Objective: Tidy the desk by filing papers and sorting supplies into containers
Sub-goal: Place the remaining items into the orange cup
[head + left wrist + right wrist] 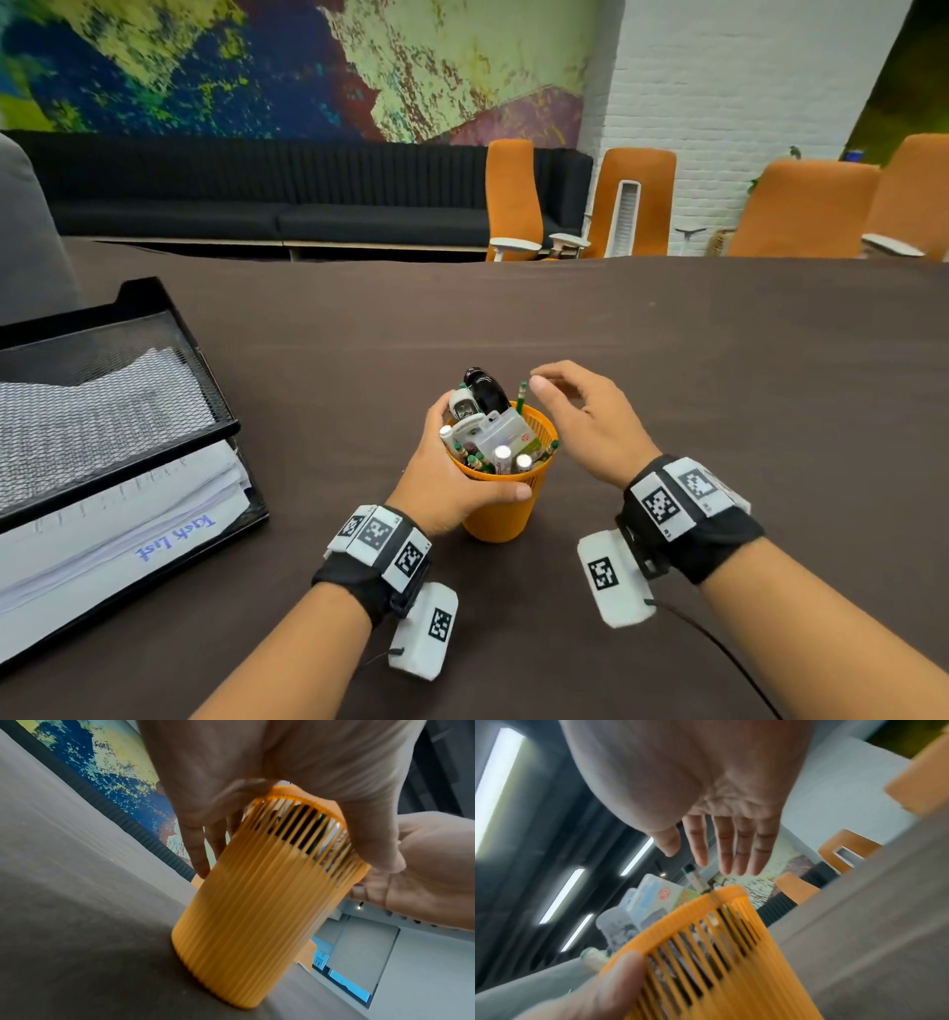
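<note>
The orange slatted pen cup (pixel 506 506) is standing upright on the dark brown desk (pixel 667 360), its long axis vertical and its open mouth facing up, just in front of the person and near the middle of the desk. It is crammed full: a black stapler (pixel 485 389) is poking out at the far side with its nose pointing up and away, a white tape dispenser (pixel 464 408) is leaning beside it, a clear plastic box (pixel 506 431) is lying tilted across the top, and green pencils (pixel 521 397) and white-capped markers (pixel 502 456) are standing on end with their tips upward. The left hand (pixel 452 488) is wrapping around the cup near its rim, thumb across the near side and fingers curling round the far side, gripping it firmly; the left wrist view is showing the same clasp at the slotted upper band. The right hand (pixel 590 424) is hovering just to the right of the rim with its fingers spread loosely and lightly bent, holding nothing, clear of the pencil tips. Off to the left, well apart from the cup, a black mesh two-tier paper tray (pixel 169 360) is sitting with a stack of white papers (pixel 128 519) filling its lower shelf. Beyond the far edge, orange office chairs (pixel 513 200) are standing.
</note>
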